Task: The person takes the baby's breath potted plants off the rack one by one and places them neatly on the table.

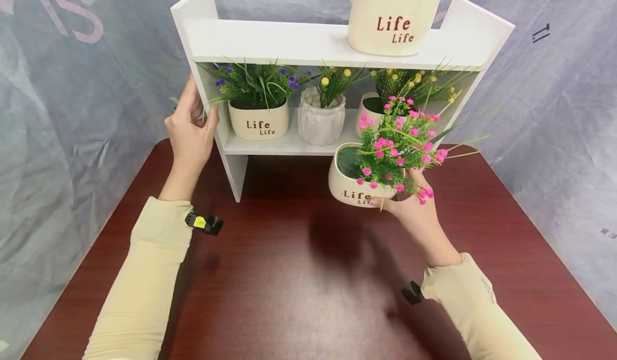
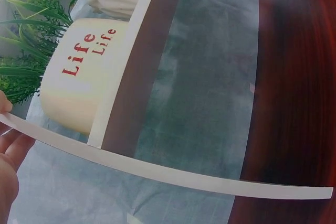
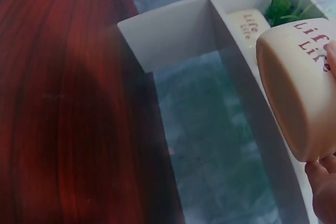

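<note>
My right hand [image 1: 423,210] grips a cream oval pot [image 1: 344,180] of pink artificial flowers [image 1: 414,132], thumb on its lettered front. The pot is tilted, held in front of the shelf, and the right wrist view shows its bare underside. With my left hand [image 1: 185,129] I hold the left side panel [image 1: 207,87] of a white two-tier shelf [image 1: 284,41], the thumb on the inner side and fingers outside. Just inside that panel stands a cream "Life" pot [image 1: 260,124] with purple flowers [image 1: 292,83].
A white ribbed pot [image 1: 322,121] with yellow flowers [image 1: 325,81] occupies the middle of the lower tier. Right of it, another yellow-flowered pot [image 1: 362,114] is partly hidden. One more "Life" pot [image 1: 395,22] stands on top. The shelf stands at the back of a reddish-brown table [image 1: 279,274].
</note>
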`<state>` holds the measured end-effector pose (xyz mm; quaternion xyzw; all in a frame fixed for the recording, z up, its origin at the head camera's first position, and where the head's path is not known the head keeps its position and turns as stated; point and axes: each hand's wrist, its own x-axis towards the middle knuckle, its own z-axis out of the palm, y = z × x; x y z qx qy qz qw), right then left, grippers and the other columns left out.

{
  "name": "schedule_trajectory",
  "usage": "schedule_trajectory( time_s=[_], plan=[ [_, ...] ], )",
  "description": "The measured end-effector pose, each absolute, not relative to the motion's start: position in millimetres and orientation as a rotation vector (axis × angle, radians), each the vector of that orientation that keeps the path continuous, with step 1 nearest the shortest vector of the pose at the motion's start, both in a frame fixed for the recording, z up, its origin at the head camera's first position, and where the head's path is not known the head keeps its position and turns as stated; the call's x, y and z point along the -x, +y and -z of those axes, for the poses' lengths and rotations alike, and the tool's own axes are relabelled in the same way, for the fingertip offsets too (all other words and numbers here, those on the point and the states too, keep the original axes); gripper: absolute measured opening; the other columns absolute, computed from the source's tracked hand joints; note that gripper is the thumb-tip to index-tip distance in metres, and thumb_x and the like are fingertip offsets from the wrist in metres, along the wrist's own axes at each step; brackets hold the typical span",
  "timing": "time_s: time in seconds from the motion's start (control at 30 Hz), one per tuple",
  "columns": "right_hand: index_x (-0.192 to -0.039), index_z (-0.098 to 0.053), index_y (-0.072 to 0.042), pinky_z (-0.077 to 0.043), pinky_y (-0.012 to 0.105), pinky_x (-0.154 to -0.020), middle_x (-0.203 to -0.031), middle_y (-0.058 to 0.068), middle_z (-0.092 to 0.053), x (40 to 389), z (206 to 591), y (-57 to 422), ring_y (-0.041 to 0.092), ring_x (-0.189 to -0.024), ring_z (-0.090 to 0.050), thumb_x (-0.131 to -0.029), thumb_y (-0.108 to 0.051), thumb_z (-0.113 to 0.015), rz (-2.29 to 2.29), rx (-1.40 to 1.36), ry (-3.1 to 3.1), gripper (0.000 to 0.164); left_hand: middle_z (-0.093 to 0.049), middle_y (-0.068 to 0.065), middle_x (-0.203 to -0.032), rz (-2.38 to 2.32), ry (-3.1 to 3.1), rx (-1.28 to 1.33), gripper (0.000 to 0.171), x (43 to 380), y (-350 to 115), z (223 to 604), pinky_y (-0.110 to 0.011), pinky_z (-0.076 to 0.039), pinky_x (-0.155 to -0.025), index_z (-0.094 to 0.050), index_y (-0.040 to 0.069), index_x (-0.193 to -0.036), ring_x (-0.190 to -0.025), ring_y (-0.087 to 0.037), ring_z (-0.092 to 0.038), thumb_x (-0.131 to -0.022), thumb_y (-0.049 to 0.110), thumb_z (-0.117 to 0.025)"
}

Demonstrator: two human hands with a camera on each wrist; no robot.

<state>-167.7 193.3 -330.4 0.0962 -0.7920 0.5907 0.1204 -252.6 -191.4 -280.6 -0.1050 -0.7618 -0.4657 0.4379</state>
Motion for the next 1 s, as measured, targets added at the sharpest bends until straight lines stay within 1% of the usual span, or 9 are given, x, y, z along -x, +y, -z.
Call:
schedule_trajectory(
  time_s=[0.17, 0.23, 0.4, 0.47, 0.53, 0.6, 0.73, 0.9, 1.0],
  plan=[
    [-0.144, -0.045, -0.019, -0.055, 0.013, -0.075, -0.121, -0.015, -0.059, 164.9, 338.3, 202.6, -0.001, -0.097, -0.063, -0.07, 0.003, -0.083, -1.725, -0.244, -2.312, 0.086, -0.06, -0.006, -0.133, 1.17, -1.905, 0.252, 0.057, 252.0, -190.6, 279.6, 0.0, -0.047, -0.07, -0.046, 0.019, -0.146, -0.117, -0.016, -0.061, -0.092, 0.008, -0.061],
    [-0.144, -0.044, -0.019, -0.056, 0.013, -0.072, -0.121, -0.016, -0.058, 164.0, 341.0, 205.6, -0.002, -0.094, -0.063, -0.069, 0.004, -0.083, -1.715, -0.23, -2.318, 0.087, -0.06, -0.005, -0.133, 1.171, -1.907, 0.247, 0.058, 251.4, -190.7, 279.5, 0.0, -0.048, -0.071, -0.046, 0.019, -0.146, -0.117, -0.016, -0.061, -0.091, 0.008, -0.061],
    [-0.148, -0.041, -0.025, -0.056, 0.013, -0.074, -0.134, -0.013, -0.052, 161.9, 348.4, 212.4, -0.002, -0.105, -0.058, -0.069, 0.005, -0.082, -1.716, -0.239, -2.322, 0.094, -0.06, -0.004, -0.133, 1.181, -1.907, 0.244, 0.058, 250.2, -191.3, 279.4, 0.0, -0.048, -0.071, -0.045, 0.02, -0.146, -0.118, -0.015, -0.06, -0.091, 0.007, -0.061],
    [-0.148, -0.041, -0.025, -0.056, 0.013, -0.075, -0.135, -0.013, -0.052, 160.1, 352.0, 215.0, -0.002, -0.107, -0.057, -0.07, 0.005, -0.082, -1.718, -0.233, -2.328, 0.093, -0.06, -0.005, -0.133, 1.182, -1.907, 0.246, 0.058, 249.9, -190.9, 279.4, 0.0, -0.048, -0.071, -0.045, 0.02, -0.146, -0.118, -0.016, -0.061, -0.091, 0.007, -0.061],
    [-0.148, -0.041, -0.025, -0.055, 0.012, -0.075, -0.134, -0.014, -0.052, 158.5, 355.9, 217.7, -0.003, -0.106, -0.058, -0.07, 0.003, -0.082, -1.707, -0.213, -2.342, 0.092, -0.06, -0.005, -0.133, 1.181, -1.907, 0.249, 0.058, 249.4, -190.5, 279.0, 0.0, -0.048, -0.071, -0.045, 0.02, -0.146, -0.117, -0.016, -0.061, -0.091, 0.007, -0.061],
    [-0.147, -0.041, -0.025, -0.056, 0.013, -0.073, -0.131, -0.015, -0.053, 157.2, 359.9, 220.1, -0.003, -0.098, -0.061, -0.071, 0.003, -0.082, -1.719, -0.18, -2.348, 0.091, -0.061, -0.005, -0.132, 1.18, -1.905, 0.253, 0.058, 248.6, -190.3, 278.5, -0.001, -0.049, -0.071, -0.046, 0.021, -0.146, -0.117, -0.016, -0.061, -0.091, 0.008, -0.061],
    [-0.148, -0.038, -0.023, -0.057, 0.014, -0.072, -0.13, -0.014, -0.052, 155.7, 369.5, 223.9, -0.005, -0.091, -0.064, -0.071, 0.002, -0.082, -1.721, -0.12, -2.376, 0.092, -0.062, -0.004, -0.131, 1.174, -1.907, 0.26, 0.058, 246.5, -190.2, 277.4, -0.001, -0.049, -0.073, -0.046, 0.023, -0.145, -0.116, -0.015, -0.062, -0.092, 0.01, -0.061],
    [-0.147, -0.038, -0.015, -0.057, 0.014, -0.068, -0.121, -0.019, -0.052, 154.1, 381.2, 229.4, -0.006, -0.082, -0.064, -0.072, -0.001, -0.083, -1.693, -0.059, -2.431, 0.089, -0.062, -0.005, -0.131, 1.166, -1.909, 0.263, 0.057, 245.7, -189.9, 277.8, 0.0, -0.047, -0.069, -0.046, 0.023, -0.146, -0.116, -0.016, -0.062, -0.092, 0.011, -0.061],
    [-0.145, -0.039, -0.013, -0.057, 0.015, -0.068, -0.115, -0.023, -0.055, 154.2, 388.2, 233.0, -0.005, -0.081, -0.065, -0.072, 0.0, -0.082, -1.714, -0.072, -2.435, 0.086, -0.062, -0.005, -0.131, 1.162, -1.907, 0.262, 0.057, 246.2, -190.3, 278.3, 0.0, -0.047, -0.07, -0.046, 0.022, -0.145, -0.116, -0.016, -0.062, -0.092, 0.012, -0.062]
  ],
)
